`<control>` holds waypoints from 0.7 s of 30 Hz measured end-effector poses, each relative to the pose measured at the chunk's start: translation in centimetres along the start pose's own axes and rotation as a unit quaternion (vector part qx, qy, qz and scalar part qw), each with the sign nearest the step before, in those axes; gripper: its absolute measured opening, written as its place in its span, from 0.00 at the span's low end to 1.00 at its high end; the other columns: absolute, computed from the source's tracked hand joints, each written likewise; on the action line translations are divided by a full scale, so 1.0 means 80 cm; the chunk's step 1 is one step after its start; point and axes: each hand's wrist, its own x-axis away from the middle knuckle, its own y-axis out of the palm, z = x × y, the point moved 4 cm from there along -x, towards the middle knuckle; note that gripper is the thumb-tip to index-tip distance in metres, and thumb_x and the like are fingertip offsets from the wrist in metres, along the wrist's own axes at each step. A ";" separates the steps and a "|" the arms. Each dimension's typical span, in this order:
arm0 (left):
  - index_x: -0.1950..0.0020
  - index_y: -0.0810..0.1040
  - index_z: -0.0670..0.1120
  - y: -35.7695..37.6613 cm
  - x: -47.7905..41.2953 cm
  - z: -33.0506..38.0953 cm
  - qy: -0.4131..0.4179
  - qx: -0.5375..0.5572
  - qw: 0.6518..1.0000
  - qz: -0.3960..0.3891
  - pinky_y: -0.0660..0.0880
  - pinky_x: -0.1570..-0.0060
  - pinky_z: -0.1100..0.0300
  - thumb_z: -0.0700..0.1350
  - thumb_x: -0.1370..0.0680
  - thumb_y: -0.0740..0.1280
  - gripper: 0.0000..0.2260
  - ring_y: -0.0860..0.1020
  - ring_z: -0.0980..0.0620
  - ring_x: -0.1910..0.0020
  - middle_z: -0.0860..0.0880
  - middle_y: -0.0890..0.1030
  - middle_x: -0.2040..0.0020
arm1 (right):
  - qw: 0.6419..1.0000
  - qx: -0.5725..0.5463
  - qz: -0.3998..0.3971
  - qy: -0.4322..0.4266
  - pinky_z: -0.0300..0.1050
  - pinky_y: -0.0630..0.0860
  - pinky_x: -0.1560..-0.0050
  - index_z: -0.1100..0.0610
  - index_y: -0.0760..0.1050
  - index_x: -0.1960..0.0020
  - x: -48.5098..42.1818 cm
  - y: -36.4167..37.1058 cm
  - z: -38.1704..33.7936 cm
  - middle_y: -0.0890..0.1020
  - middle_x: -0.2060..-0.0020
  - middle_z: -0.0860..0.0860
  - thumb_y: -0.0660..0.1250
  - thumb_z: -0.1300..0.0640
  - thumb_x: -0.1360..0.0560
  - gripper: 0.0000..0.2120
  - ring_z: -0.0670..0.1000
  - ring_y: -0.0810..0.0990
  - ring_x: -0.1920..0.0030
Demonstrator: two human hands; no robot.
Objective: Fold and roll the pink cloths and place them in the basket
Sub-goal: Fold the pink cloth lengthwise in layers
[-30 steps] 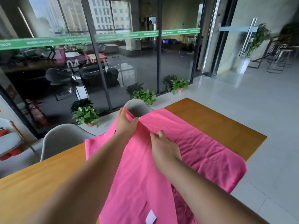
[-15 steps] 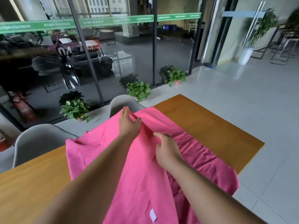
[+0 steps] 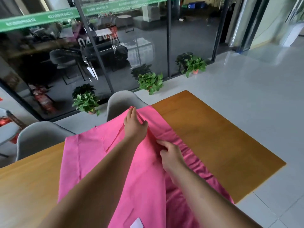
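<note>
Pink cloth (image 3: 102,162) fills the near middle of my feed, spread across the wooden tabletop (image 3: 213,142). A white label (image 3: 137,223) sits on it at the very bottom edge. The cloth's left part lies flat and smooth, while its right side is bunched into wrinkles and runs toward the tabletop's right edge. Both bare forearms reach out over the cloth.

The right hand (image 3: 171,155) is the nearer one. Its fingers (image 3: 162,143) are curled and pinch a raised fold of the cloth near the middle. Farther out, the left hand (image 3: 134,127) lies along the same fold up to the cloth's far edge, with its fingers (image 3: 131,114) stretched forward and close together. Its thumb closes against them, so the ridge of fabric is pinched between.

Past the tabletop I see a grey chair (image 3: 41,137) on the left and a second chair (image 3: 121,101) just behind the cloth's far edge. Beyond them, potted plants (image 3: 151,83) stand on the pale tiled floor (image 3: 246,76) along a dark glass wall (image 3: 139,46). A fire extinguisher (image 3: 42,99) is low on the left, and a green band (image 3: 41,18) runs across the top of the glass.
</note>
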 end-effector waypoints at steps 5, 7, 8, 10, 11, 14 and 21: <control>0.24 0.67 0.37 0.066 -0.025 0.042 -0.002 -0.034 0.999 -0.009 0.64 0.25 0.39 0.44 0.26 0.68 0.31 0.65 0.35 0.23 0.39 0.68 0.22 | 0.998 -0.048 -0.035 0.026 0.26 0.75 0.47 0.51 0.77 0.27 -0.050 -0.047 0.040 0.79 0.35 0.41 0.56 0.70 0.19 0.27 0.36 0.79 0.43; 0.20 0.64 0.38 0.093 -0.031 0.048 -0.009 -0.055 0.998 -0.023 0.60 0.21 0.44 0.43 0.24 0.69 0.33 0.62 0.37 0.20 0.40 0.65 0.19 | 0.997 -0.051 -0.036 0.034 0.30 0.77 0.43 0.50 0.77 0.28 -0.068 -0.063 0.057 0.79 0.33 0.42 0.57 0.69 0.19 0.26 0.38 0.79 0.41; 0.18 0.62 0.39 0.105 -0.033 0.051 -0.011 -0.063 0.998 -0.029 0.58 0.20 0.47 0.42 0.23 0.69 0.35 0.59 0.39 0.18 0.42 0.62 0.17 | 0.997 -0.051 -0.034 0.038 0.33 0.77 0.40 0.50 0.78 0.28 -0.076 -0.070 0.065 0.79 0.32 0.43 0.57 0.69 0.19 0.26 0.40 0.79 0.40; 0.16 0.59 0.40 0.129 -0.041 0.054 -0.011 -0.073 0.997 -0.034 0.56 0.19 0.50 0.42 0.22 0.69 0.36 0.58 0.41 0.18 0.43 0.61 0.16 | 0.996 -0.054 -0.039 0.052 0.34 0.77 0.39 0.50 0.78 0.28 -0.094 -0.081 0.082 0.79 0.32 0.43 0.57 0.70 0.19 0.27 0.41 0.79 0.38; 0.16 0.59 0.40 0.141 -0.045 0.054 -0.010 -0.081 0.996 -0.037 0.56 0.19 0.50 0.43 0.21 0.69 0.36 0.58 0.41 0.18 0.43 0.60 0.16 | 0.996 -0.055 -0.040 0.055 0.33 0.77 0.41 0.50 0.78 0.28 -0.104 -0.085 0.092 0.79 0.32 0.44 0.56 0.70 0.20 0.27 0.42 0.79 0.38; 0.15 0.58 0.42 0.178 -0.056 0.049 -0.021 -0.103 0.993 -0.061 0.56 0.19 0.49 0.46 0.21 0.69 0.37 0.56 0.41 0.17 0.45 0.59 0.15 | 0.995 -0.053 -0.044 0.066 0.34 0.77 0.41 0.48 0.78 0.28 -0.130 -0.095 0.123 0.78 0.32 0.44 0.56 0.70 0.20 0.28 0.43 0.79 0.36; 0.14 0.55 0.46 0.268 -0.070 0.021 -0.052 -0.151 0.978 -0.136 0.59 0.20 0.46 0.50 0.19 0.69 0.37 0.55 0.42 0.18 0.50 0.56 0.15 | 0.994 0.028 -0.041 0.100 0.46 0.71 0.25 0.50 0.76 0.27 -0.182 -0.111 0.197 0.78 0.28 0.47 0.57 0.71 0.23 0.30 0.46 0.74 0.28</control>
